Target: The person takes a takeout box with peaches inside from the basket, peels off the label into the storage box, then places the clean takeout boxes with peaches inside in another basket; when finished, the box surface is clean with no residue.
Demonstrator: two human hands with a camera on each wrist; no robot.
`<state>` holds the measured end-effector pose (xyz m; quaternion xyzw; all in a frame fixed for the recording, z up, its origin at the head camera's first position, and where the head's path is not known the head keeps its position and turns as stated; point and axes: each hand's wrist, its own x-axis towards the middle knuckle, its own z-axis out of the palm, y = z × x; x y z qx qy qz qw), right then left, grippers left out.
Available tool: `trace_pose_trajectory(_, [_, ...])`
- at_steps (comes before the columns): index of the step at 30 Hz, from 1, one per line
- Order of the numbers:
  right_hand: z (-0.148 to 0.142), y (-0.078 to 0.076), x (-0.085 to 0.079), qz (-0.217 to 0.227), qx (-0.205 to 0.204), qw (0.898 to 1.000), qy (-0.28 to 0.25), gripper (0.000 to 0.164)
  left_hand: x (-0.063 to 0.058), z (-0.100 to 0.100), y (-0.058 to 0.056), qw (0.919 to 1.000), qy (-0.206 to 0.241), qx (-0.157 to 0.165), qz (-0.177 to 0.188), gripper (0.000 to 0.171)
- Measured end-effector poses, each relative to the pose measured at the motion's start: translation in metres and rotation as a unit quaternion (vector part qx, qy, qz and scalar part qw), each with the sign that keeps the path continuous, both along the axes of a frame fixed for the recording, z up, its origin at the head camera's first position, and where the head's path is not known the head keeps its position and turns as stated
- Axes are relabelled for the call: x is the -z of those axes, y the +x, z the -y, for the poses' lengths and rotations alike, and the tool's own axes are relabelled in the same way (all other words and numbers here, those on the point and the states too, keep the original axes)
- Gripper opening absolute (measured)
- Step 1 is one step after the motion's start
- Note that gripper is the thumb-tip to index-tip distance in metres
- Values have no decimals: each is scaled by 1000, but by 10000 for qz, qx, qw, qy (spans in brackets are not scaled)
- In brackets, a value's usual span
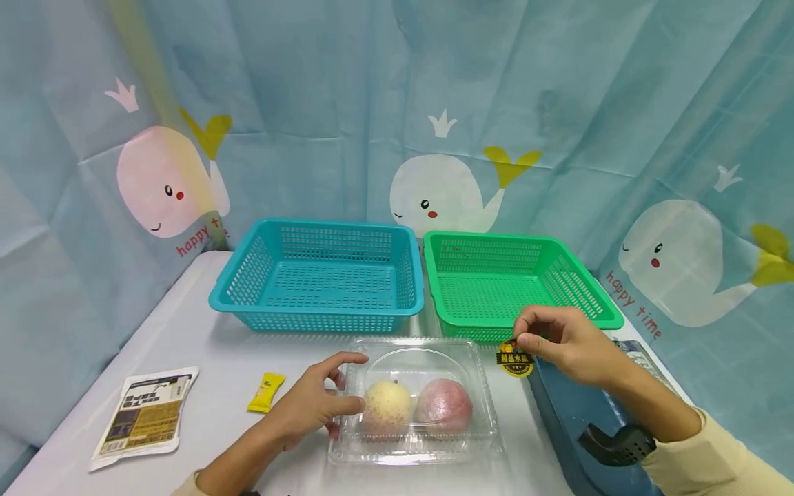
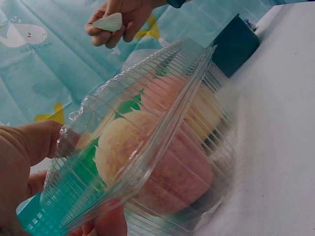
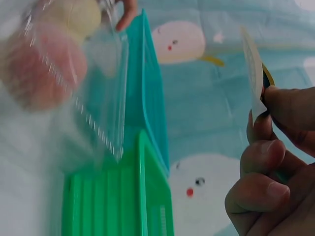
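Observation:
A clear plastic clamshell box (image 1: 434, 448) stands on the table with its lid down. Inside are a yellowish peach (image 1: 387, 405) and a pinker one (image 1: 444, 405), side by side. My left hand (image 1: 319, 396) grips the box by its left edge, thumb and fingers spread along the side. Between thumb and forefinger, my right hand (image 1: 571, 344) pinches a round black-and-gold fruit sticker (image 1: 515, 359), held up right of the box. The pale back of the sticker (image 2: 108, 22) shows in the left wrist view.
Behind the box stand a blue basket (image 1: 316, 322) and a green basket (image 1: 449, 331). A dark blue bin (image 1: 558, 427) lies under the right forearm. On the left are a small yellow packet (image 1: 266, 393) and a white-and-brown pouch (image 1: 145, 417). A patterned curtain (image 1: 347, 103) hangs behind.

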<state>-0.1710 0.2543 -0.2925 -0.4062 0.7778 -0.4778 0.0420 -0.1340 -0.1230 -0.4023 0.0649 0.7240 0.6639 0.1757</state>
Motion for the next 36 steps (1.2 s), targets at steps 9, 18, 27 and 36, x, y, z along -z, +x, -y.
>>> trace_pose_trajectory(9, [-44, -3, 16, -107, 226, 9996, 137, 24, 0, -1, -1, 10000, -31, -24, 8, 66])
trace_pose_trajectory(18, [-78, -9, 32, 283, 689, 9956, 575, 15, 1, -1, 1, 9999, 133, -21, 1, 64])
trace_pose_trajectory(27, [-106, -14, 63, 469, 952, 9916, 741, 13, 2, -2, 1, 9999, 128, -41, 23, 66])
trace_pose_trajectory(36, [-121, -20, 95, 744, 878, 9898, 843, 10, 1, -2, 2, 9999, 122, -73, 31, 66])
